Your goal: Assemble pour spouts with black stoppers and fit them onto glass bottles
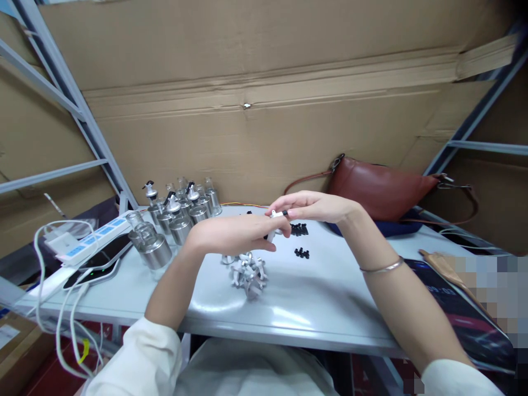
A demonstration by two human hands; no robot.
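Left sleeve: foreground, left of fingers | glass bottles: left of fingers | left hand: fingers gripping white fitting | fitting pile: bench, below left fingers | loose black pieces: below right fingers | right hand: fingers pinching black piece at fitting

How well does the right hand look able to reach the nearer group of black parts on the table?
Probably yes: the nearer group of black parts lies close to the right hand and nothing visible blocks the way, though that hand appears occupied with a small black piece.
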